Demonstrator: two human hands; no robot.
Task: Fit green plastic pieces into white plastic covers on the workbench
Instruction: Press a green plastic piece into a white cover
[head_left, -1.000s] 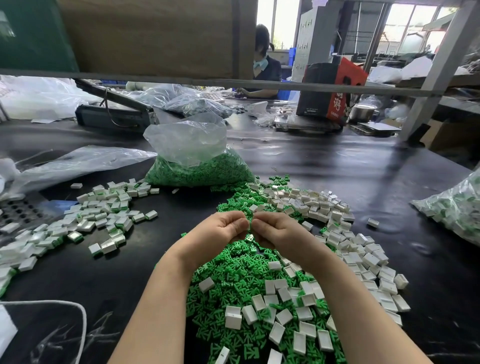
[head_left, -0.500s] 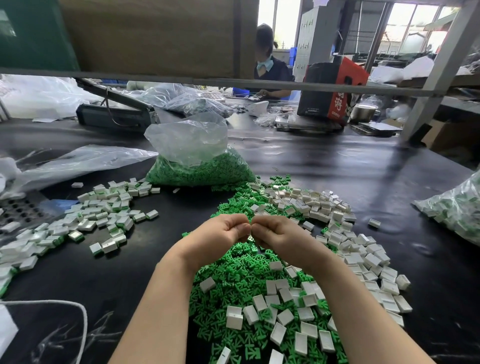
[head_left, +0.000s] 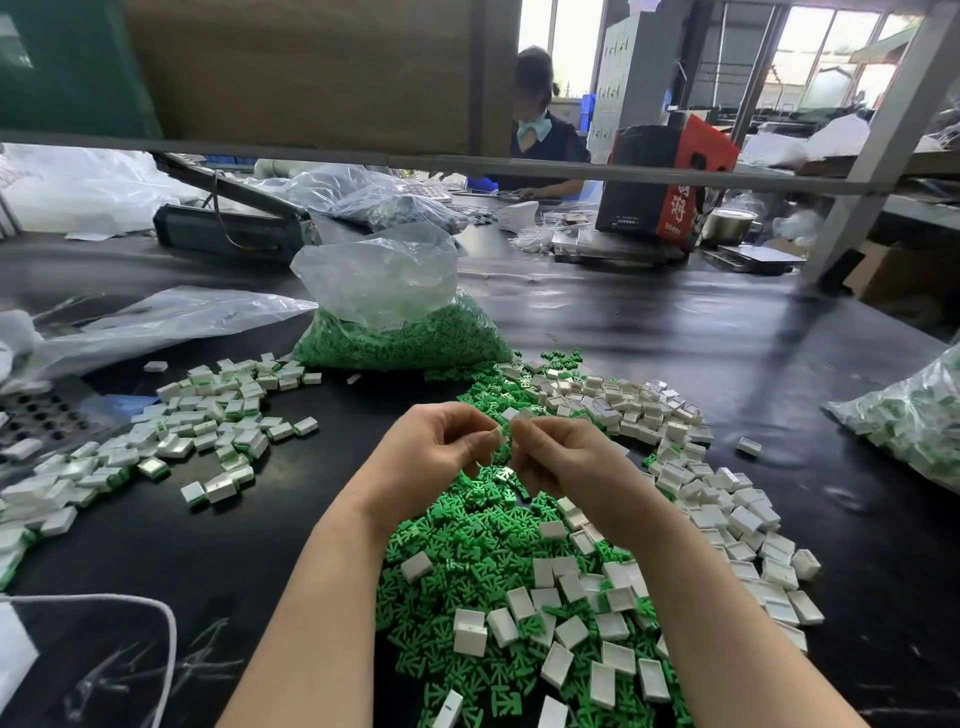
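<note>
My left hand (head_left: 434, 454) and my right hand (head_left: 558, 460) meet fingertip to fingertip above a heap of loose green plastic pieces (head_left: 467, 551). Between the fingertips a small white cover (head_left: 503, 432) shows, pinched by both hands; whether a green piece sits in it is hidden by the fingers. Empty white covers (head_left: 675, 467) lie scattered over the right and near side of the green heap. A pile of covers with green pieces fitted (head_left: 208, 426) lies on the black workbench (head_left: 208, 545) to the left.
A clear bag of green pieces (head_left: 400, 332) stands behind the heap. Another bag of finished parts (head_left: 914, 421) lies at the right edge. Flat plastic sheeting (head_left: 156, 322) and a perforated tray (head_left: 36, 421) sit at left. A person works behind the shelf bar.
My hands stay joined over the heap, and the fingertips have shifted slightly, showing the white cover between them. The person in the background has moved to the right.
</note>
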